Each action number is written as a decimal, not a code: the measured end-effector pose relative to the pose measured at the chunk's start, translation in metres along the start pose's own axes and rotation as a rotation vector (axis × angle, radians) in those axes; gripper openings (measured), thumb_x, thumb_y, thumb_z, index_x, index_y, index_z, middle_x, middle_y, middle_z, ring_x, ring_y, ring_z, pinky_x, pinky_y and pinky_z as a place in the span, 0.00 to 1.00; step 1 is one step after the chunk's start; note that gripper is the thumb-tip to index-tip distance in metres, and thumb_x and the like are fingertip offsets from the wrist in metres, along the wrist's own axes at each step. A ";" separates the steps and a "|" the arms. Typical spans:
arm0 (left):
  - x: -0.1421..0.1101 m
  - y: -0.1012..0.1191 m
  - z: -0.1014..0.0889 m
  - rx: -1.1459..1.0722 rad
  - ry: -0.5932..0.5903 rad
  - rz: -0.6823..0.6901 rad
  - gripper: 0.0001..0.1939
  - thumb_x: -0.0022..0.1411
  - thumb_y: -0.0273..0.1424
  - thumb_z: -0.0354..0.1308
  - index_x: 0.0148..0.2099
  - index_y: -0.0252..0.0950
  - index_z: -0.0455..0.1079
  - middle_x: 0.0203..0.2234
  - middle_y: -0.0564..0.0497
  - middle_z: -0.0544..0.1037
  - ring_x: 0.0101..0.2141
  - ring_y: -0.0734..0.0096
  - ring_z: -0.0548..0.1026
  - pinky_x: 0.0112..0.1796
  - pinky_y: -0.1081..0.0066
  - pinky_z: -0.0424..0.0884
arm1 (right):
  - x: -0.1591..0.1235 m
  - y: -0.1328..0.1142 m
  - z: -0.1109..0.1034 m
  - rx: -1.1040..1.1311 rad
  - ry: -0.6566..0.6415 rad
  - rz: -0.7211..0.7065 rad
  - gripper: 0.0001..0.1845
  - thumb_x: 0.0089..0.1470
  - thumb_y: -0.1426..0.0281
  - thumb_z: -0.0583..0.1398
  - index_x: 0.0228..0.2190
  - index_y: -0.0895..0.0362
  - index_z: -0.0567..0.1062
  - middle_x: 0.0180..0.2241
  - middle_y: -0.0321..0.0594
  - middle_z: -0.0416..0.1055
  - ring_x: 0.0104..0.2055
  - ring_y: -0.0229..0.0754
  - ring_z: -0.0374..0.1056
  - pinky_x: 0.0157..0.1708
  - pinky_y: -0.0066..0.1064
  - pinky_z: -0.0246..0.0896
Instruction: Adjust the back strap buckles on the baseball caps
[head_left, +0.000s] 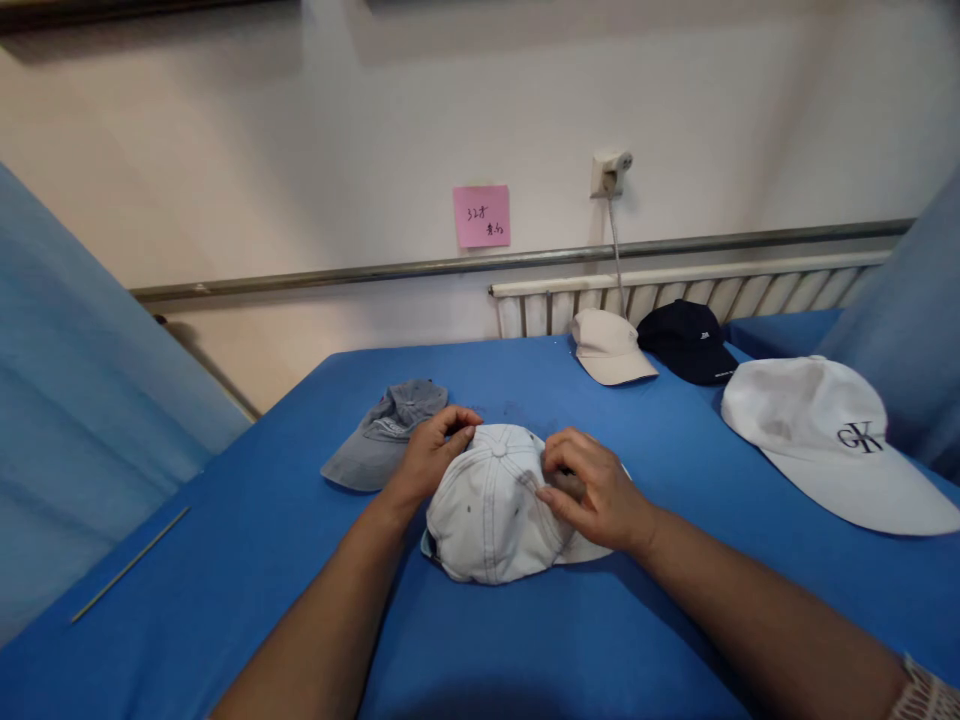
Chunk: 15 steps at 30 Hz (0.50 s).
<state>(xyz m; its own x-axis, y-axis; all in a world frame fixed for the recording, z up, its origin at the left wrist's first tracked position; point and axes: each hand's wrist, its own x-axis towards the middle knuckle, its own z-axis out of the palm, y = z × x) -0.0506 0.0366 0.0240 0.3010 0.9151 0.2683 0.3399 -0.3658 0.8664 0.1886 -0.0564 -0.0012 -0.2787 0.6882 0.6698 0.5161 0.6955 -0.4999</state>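
Observation:
A pale baseball cap (487, 530) with dark stitching sits crown up on the blue-covered table, its brim to the right. Dark smudges mark the crown near my right fingers. At the cap's far left side, my left hand (433, 450) grips the crown, with thumb and fingers close together. My right hand (596, 490) is curled at the crown's front right above the brim, thumb and bent fingers closed on the fabric; part of the brim is hidden beneath it. Just behind my left hand lies a faded grey-blue cap (367, 450).
At the back right are a beige cap (606, 345) and a black cap (686, 340). A white cap with black letters (817, 430) lies right. One thin stick (131, 565) rests on the left. Blue curtains (82, 400) flank the table; a radiator (712, 285) is behind.

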 end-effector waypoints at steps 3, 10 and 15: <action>0.003 -0.005 -0.001 -0.004 0.050 0.010 0.09 0.54 0.35 0.60 0.38 0.37 0.74 0.28 0.51 0.76 0.32 0.67 0.73 0.33 0.70 0.69 | -0.002 -0.006 0.002 -0.054 -0.066 -0.040 0.06 0.53 0.75 0.57 0.28 0.53 0.64 0.30 0.37 0.69 0.32 0.41 0.65 0.36 0.36 0.59; 0.004 -0.004 -0.001 -0.114 0.043 -0.059 0.09 0.52 0.35 0.63 0.36 0.36 0.74 0.27 0.52 0.75 0.28 0.70 0.72 0.30 0.71 0.68 | -0.001 0.008 0.004 0.167 0.178 0.078 0.07 0.57 0.73 0.55 0.28 0.53 0.66 0.28 0.36 0.66 0.32 0.40 0.66 0.34 0.33 0.62; 0.002 -0.002 0.000 -0.174 0.019 -0.108 0.10 0.51 0.35 0.64 0.35 0.35 0.73 0.27 0.53 0.75 0.28 0.71 0.71 0.30 0.72 0.67 | 0.001 0.029 0.007 0.081 0.036 0.202 0.06 0.53 0.67 0.62 0.35 0.53 0.73 0.39 0.41 0.71 0.43 0.45 0.69 0.43 0.38 0.64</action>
<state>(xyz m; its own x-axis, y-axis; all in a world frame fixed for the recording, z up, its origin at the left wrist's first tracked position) -0.0506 0.0397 0.0224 0.2535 0.9512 0.1759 0.2102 -0.2317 0.9498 0.1979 -0.0339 -0.0185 -0.1465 0.8083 0.5703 0.4914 0.5598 -0.6672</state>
